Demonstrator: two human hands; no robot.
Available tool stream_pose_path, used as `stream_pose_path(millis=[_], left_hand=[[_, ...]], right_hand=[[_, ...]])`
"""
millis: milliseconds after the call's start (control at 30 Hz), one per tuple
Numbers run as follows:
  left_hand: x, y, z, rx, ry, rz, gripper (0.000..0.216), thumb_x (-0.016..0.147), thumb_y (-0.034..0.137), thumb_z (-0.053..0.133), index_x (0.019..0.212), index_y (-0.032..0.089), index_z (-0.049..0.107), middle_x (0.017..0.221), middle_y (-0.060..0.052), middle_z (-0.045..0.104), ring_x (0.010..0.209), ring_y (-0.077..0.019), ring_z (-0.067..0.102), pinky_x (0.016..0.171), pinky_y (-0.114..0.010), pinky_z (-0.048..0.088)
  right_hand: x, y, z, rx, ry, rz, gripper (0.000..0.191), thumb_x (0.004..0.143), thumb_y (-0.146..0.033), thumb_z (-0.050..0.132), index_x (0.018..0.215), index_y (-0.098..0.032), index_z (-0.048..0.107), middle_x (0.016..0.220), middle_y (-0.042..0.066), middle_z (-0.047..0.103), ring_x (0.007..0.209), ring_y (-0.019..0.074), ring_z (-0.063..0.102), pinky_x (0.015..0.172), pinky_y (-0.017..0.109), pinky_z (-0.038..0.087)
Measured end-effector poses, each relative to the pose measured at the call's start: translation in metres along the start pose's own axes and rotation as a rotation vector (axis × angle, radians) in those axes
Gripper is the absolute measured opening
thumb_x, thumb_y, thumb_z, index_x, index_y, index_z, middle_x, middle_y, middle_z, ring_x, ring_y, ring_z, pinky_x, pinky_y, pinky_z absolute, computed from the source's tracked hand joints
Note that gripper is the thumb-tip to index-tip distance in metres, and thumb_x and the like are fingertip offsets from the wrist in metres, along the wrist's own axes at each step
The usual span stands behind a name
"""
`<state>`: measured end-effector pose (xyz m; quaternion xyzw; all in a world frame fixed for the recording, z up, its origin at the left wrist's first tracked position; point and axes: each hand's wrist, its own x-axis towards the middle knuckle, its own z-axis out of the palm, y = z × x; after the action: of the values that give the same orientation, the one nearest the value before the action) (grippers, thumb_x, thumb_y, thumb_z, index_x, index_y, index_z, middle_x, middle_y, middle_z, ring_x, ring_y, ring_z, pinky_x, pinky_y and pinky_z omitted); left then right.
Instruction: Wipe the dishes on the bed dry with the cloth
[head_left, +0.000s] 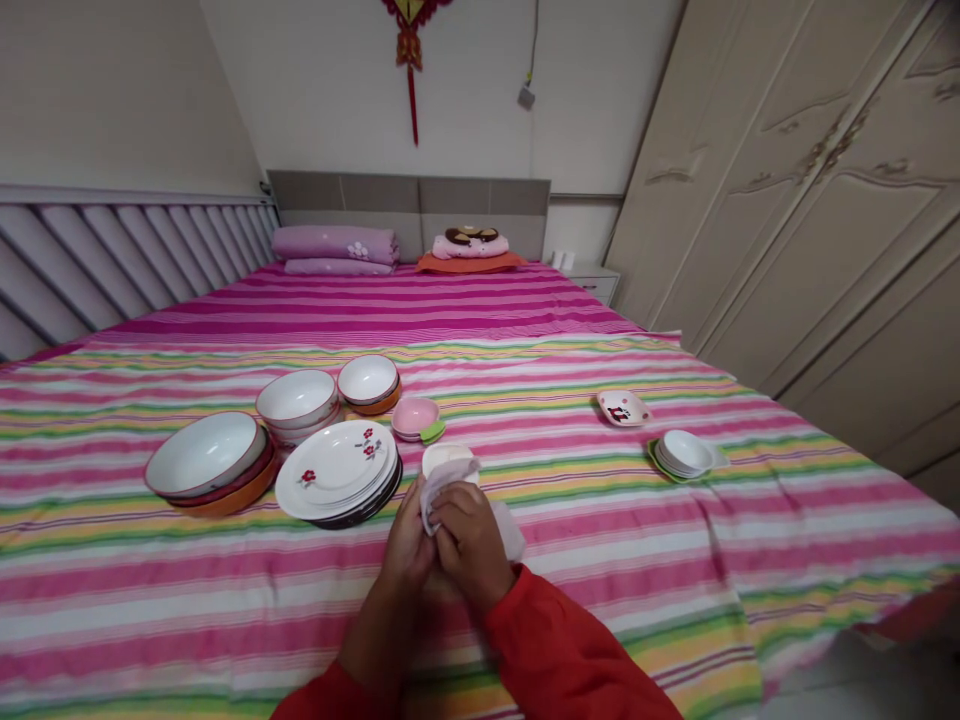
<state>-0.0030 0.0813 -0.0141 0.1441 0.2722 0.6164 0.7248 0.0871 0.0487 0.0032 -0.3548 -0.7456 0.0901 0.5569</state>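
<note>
Both of my hands are together in front of me, low in the middle of the view. My right hand (pixel 469 535) is closed on a pale cloth (pixel 450 475), whose loose end hangs out to the right below the fingers. My left hand (pixel 409 535) is closed around the cloth's left side; whether something lies inside the folds is hidden. Just beyond the fingers shows a small white dish (pixel 442 453), partly covered by the cloth; I cannot tell if it is held or resting. Nearest on the left is a stack of plates (pixel 334 465) with red flowers.
Left of the plates stand stacked large bowls (pixel 206 455), medium bowls (pixel 298 398) and smaller bowls (pixel 367 380). Pink bowls (pixel 415 415) sit behind my hands. To the right lie a patterned dish (pixel 624 408) and small stacked white bowls (pixel 686 452) on the striped bedspread (pixel 600 540).
</note>
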Motion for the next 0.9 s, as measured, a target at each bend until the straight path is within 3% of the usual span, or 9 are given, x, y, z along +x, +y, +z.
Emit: stream_pose_path(millis=[100, 233, 333, 600, 767, 900], left_hand=[[0.002, 0.005, 0.002, -0.024, -0.027, -0.048, 0.018, 0.077, 0.031, 0.064, 0.081, 0.014, 0.066, 0.073, -0.002, 0.069, 0.069, -0.0128, 0.064, 0.074, -0.024, 0.051], [0.003, 0.008, 0.007, 0.026, -0.058, 0.111, 0.022, 0.081, 0.029, 0.058, 0.099, 0.017, 0.066, 0.093, -0.006, 0.072, 0.096, -0.0196, 0.064, 0.089, -0.032, 0.048], [0.001, 0.006, 0.009, 0.078, -0.048, 0.155, 0.023, 0.080, 0.025, 0.060, 0.101, 0.018, 0.066, 0.096, -0.007, 0.072, 0.099, -0.0217, 0.063, 0.091, -0.034, 0.048], [-0.001, 0.002, 0.004, 0.134, -0.048, 0.136, 0.017, 0.082, 0.027, 0.057, 0.093, 0.018, 0.067, 0.095, -0.007, 0.072, 0.093, -0.0186, 0.065, 0.090, -0.031, 0.049], [-0.001, -0.002, 0.006, 0.172, -0.084, 0.170, 0.026, 0.082, 0.032, 0.057, 0.103, 0.020, 0.064, 0.103, -0.009, 0.070, 0.099, -0.0223, 0.063, 0.090, -0.037, 0.049], [0.000, 0.002, 0.007, 0.145, -0.027, 0.208, 0.021, 0.080, 0.030, 0.059, 0.097, 0.018, 0.065, 0.095, -0.006, 0.071, 0.094, -0.0196, 0.064, 0.086, -0.032, 0.049]], right_hand=[[0.001, -0.001, -0.003, -0.029, 0.076, 0.014, 0.022, 0.077, -0.007, 0.044, 0.074, -0.021, 0.060, 0.076, 0.004, 0.061, 0.083, 0.0193, 0.053, 0.078, 0.037, 0.045], [0.004, 0.009, -0.012, -0.019, 0.218, 0.150, 0.028, 0.076, -0.005, 0.042, 0.086, -0.020, 0.063, 0.085, 0.005, 0.063, 0.089, 0.0196, 0.055, 0.083, 0.038, 0.044], [0.004, 0.016, -0.016, -0.028, 0.252, 0.210, 0.033, 0.075, -0.005, 0.042, 0.096, -0.020, 0.063, 0.095, 0.007, 0.064, 0.093, 0.0205, 0.056, 0.084, 0.039, 0.045], [0.005, 0.012, -0.013, -0.027, 0.089, 0.106, 0.040, 0.082, -0.006, 0.039, 0.114, -0.020, 0.059, 0.113, 0.009, 0.062, 0.108, 0.0200, 0.053, 0.097, 0.041, 0.040], [0.003, 0.021, -0.017, -0.154, 0.176, 0.230, 0.031, 0.079, -0.007, 0.041, 0.100, -0.017, 0.062, 0.099, 0.010, 0.063, 0.097, 0.0220, 0.053, 0.086, 0.040, 0.043], [0.003, 0.013, -0.018, -0.114, 0.169, 0.224, 0.023, 0.076, -0.007, 0.041, 0.082, -0.019, 0.060, 0.081, 0.005, 0.060, 0.082, 0.0196, 0.052, 0.075, 0.035, 0.043]])
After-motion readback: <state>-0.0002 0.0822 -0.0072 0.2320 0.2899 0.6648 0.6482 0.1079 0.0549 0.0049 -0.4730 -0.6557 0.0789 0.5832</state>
